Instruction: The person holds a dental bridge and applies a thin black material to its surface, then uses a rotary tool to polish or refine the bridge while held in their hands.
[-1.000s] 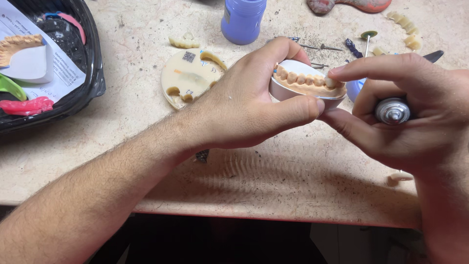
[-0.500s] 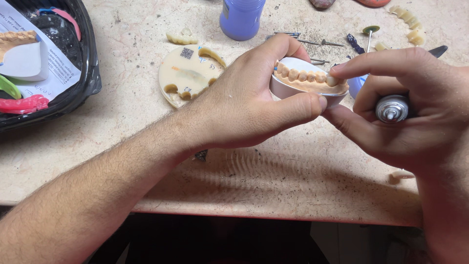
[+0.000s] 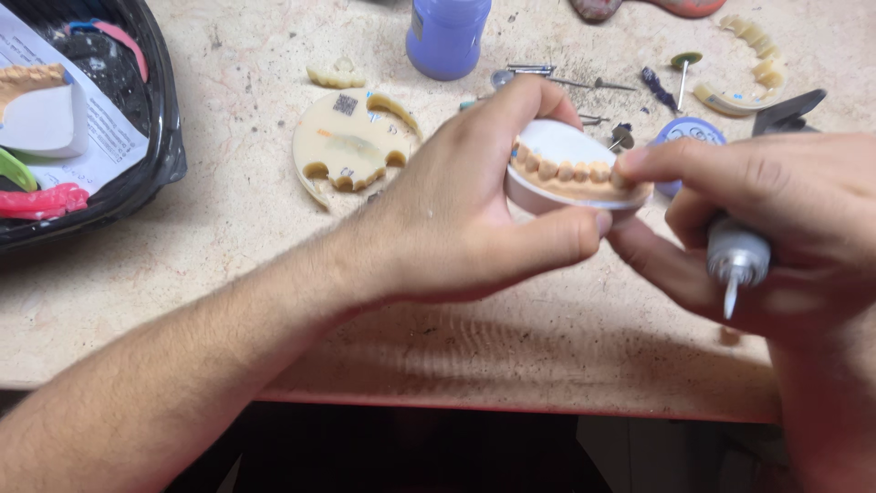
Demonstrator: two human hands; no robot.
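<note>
Holding the dental model [image 3: 570, 173] w/ my left hand [image 3: 465, 219], thumb and fingers clamped round its white base, just above the bench [image 3: 246, 237] edge. My right hand [image 3: 776, 228] grips a metal handpiece [image 3: 735, 260], fingers curled shut on it, index tip touching the model's end tooth. Behind: milled disc [image 3: 351, 146], blue cup [image 3: 445, 35], black tray [image 3: 155, 119] at far left.

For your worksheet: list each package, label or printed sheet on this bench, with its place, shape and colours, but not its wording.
Black plastic tray: far left, glossy, rounded.
Printed paper sheet: inside the tray, white, dark print.
Square code label: on the cream disc, dark on white.
Blue bottle: top centre, cylindrical, pale label patch.
</note>
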